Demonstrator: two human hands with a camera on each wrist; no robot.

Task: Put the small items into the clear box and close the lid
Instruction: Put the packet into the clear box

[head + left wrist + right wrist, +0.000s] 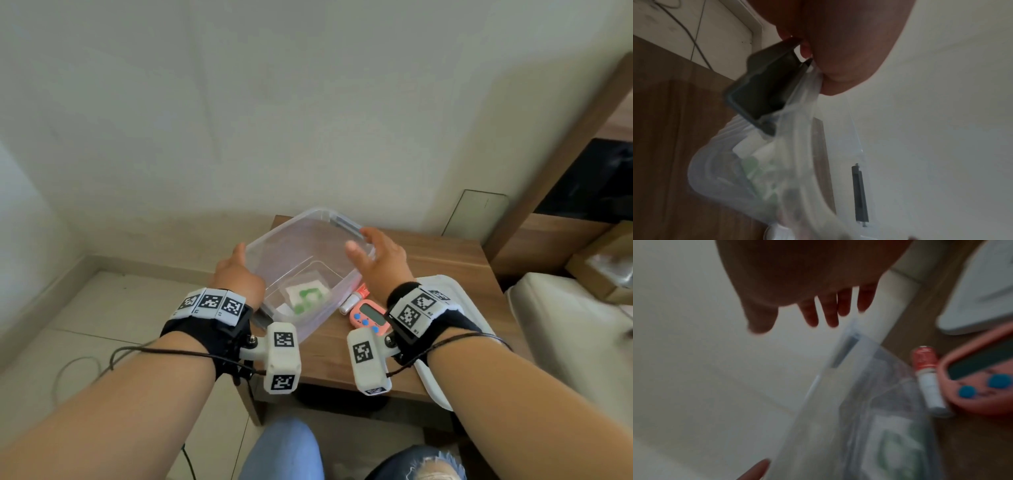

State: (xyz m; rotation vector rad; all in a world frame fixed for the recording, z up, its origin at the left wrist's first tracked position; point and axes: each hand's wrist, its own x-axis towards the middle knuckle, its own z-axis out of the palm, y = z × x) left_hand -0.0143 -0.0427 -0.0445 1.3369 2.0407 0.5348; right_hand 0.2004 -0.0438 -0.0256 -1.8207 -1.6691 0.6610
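Observation:
The clear box (270,246) stands on a wooden side table, its far side raised a little. A packet with green print (306,294) lies inside it. My left hand (236,270) grips the box's left rim, its fingers curled at the grey latch (760,91). My right hand (370,253) hovers open at the far right rim, with its fingers (818,314) spread and holding nothing. A small white tube with a red cap (354,298) and a pink timer with blue buttons (370,317) lie on the table right of the box. The white lid (455,308) lies under my right wrist.
The side table (445,260) stands against a pale wall. A wooden bed frame (548,164) and a pale cushion (565,325) are to the right. Tiled floor with a cable (75,370) lies to the left. My knees in jeans (284,448) are below the table's front edge.

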